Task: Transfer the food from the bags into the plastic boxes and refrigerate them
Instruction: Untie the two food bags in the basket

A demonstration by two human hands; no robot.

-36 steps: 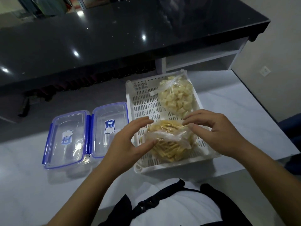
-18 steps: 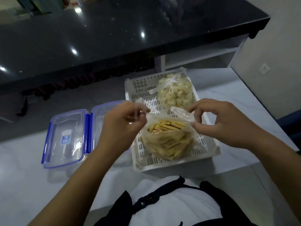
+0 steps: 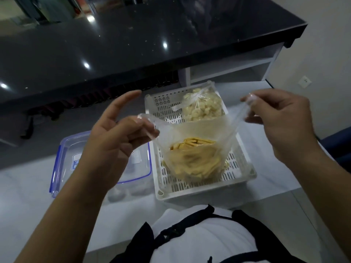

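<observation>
White table [image 3: 266, 186] bears basket [image 3: 199, 188] and boxes [image 3: 62, 168].

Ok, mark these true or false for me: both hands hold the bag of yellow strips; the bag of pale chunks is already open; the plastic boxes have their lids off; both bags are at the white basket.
1. Both hands hold the bag of yellow strips: true, left hand and right hand stretch its mouth.
2. The bag of pale chunks is open: false, its neck is knotted.
3. The plastic boxes have lids off: false, blue-rimmed lids are on.
4. Both bags are at the white basket: true.
</observation>
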